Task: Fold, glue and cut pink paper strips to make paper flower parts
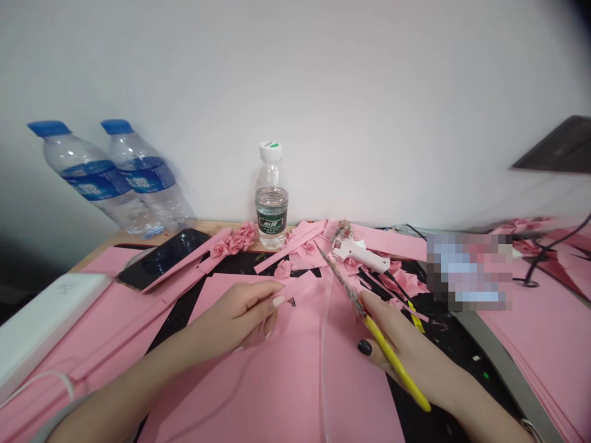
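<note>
My left hand [240, 311] rests on a large pink paper sheet [277, 381], its fingers closed in a pinch on the sheet's far edge. My right hand [401, 347] is closed on yellow-handled scissors [369, 320], whose blades point up and away toward the back of the desk. A thin cut line runs down the sheet between my hands. Small pink paper roses [235, 240] lie beyond the left hand.
Two blue-capped water bottles [115, 175] lean at the back left; a small bottle [271, 197] stands mid-back. A phone [161, 258], a white power bank [41, 323], a white glue gun [360, 253], pink strips and cables crowd the desk.
</note>
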The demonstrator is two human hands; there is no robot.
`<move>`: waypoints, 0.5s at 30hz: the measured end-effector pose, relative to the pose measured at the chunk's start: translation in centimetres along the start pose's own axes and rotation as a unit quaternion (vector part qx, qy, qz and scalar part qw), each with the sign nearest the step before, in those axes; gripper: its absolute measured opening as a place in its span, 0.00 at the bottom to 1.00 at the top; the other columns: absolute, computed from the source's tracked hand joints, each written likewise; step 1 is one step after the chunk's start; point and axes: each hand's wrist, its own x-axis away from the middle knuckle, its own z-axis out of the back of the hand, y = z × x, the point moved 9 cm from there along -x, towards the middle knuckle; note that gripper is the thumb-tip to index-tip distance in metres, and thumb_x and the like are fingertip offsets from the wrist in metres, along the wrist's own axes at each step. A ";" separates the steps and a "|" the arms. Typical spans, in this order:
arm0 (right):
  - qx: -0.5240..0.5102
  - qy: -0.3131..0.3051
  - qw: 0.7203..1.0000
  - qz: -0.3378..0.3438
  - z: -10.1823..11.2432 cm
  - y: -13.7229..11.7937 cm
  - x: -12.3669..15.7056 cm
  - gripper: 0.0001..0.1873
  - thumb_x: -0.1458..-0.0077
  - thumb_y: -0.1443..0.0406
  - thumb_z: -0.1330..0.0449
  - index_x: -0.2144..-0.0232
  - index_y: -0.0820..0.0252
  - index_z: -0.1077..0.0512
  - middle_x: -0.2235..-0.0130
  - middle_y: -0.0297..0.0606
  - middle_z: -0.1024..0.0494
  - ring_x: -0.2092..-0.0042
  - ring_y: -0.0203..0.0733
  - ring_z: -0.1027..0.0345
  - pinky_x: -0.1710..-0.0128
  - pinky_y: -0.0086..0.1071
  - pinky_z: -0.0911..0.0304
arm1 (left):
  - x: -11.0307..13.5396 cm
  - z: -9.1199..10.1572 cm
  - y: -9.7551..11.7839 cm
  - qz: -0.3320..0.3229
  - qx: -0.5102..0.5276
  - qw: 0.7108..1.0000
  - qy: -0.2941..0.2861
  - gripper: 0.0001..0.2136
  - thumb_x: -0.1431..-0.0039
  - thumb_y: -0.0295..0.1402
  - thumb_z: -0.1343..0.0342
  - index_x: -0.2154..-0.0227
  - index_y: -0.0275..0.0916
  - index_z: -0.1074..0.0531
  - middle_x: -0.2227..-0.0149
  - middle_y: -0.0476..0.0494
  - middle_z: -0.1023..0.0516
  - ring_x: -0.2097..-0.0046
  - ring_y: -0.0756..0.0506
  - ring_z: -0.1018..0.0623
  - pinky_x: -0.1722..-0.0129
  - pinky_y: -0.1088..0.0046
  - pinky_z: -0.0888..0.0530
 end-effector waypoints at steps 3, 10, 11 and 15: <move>0.013 -0.038 0.999 -0.023 -0.8 -0.2 0.1 0.22 0.46 0.43 0.47 0.72 0.54 0.43 0.72 0.35 0.34 0.73 0.41 0.43 0.75 0.34 0.45 | 0.0 0.1 0.4 -0.018 -0.035 0.999 0.013 0.14 0.31 0.39 0.57 0.69 0.38 0.33 0.78 0.54 0.32 0.81 0.54 0.35 0.84 0.80 0.41; 0.006 -0.053 0.998 -0.017 -1.1 -0.3 0.1 0.25 0.46 0.41 0.48 0.70 0.56 0.39 0.71 0.37 0.32 0.72 0.41 0.42 0.74 0.35 0.43 | 0.1 0.3 1.2 -0.044 -0.065 0.997 0.028 0.17 0.30 0.38 0.59 0.74 0.39 0.36 0.78 0.54 0.32 0.79 0.54 0.33 0.79 0.79 0.37; 0.010 -0.049 0.999 -0.010 -1.1 -0.3 0.1 0.24 0.45 0.42 0.47 0.71 0.56 0.40 0.71 0.37 0.31 0.72 0.42 0.41 0.74 0.34 0.44 | 0.1 0.3 1.3 -0.050 -0.071 0.996 0.030 0.17 0.30 0.38 0.59 0.75 0.39 0.36 0.78 0.54 0.33 0.78 0.54 0.33 0.78 0.79 0.37; 0.054 -0.045 0.998 0.007 -1.3 -0.6 0.1 0.16 0.46 0.52 0.42 0.71 0.55 0.41 0.71 0.36 0.31 0.73 0.40 0.42 0.75 0.32 0.46 | 0.3 0.2 1.8 -0.086 -0.102 0.990 0.038 0.16 0.30 0.36 0.59 0.75 0.40 0.37 0.79 0.55 0.32 0.78 0.53 0.33 0.75 0.77 0.36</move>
